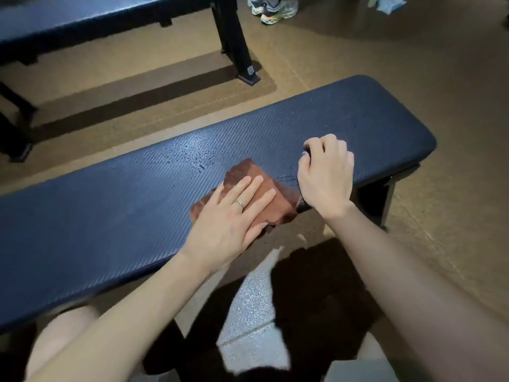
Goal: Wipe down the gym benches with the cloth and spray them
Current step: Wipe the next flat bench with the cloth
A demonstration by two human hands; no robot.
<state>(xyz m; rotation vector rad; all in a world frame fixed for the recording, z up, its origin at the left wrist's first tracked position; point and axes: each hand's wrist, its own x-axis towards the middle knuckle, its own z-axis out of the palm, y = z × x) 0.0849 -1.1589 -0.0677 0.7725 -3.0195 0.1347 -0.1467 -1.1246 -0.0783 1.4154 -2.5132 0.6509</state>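
Bench (358, 117), cloth (264, 194) under left fingers (253, 188).

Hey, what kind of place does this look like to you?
Most likely a gym or weight room. A flat padded bench with a textured dark top stands on rubbery floor, a second bench sits behind it, and someone's trainers show at the top edge.

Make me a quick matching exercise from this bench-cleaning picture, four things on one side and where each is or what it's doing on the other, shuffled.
1. left hand
2. right hand
3. brown cloth
4. sneakers

A. on the floor at the top
B. curled round a dark object
C. pressing flat on the cloth
D. lying on the near bench

Pairs: 1-C, 2-B, 3-D, 4-A
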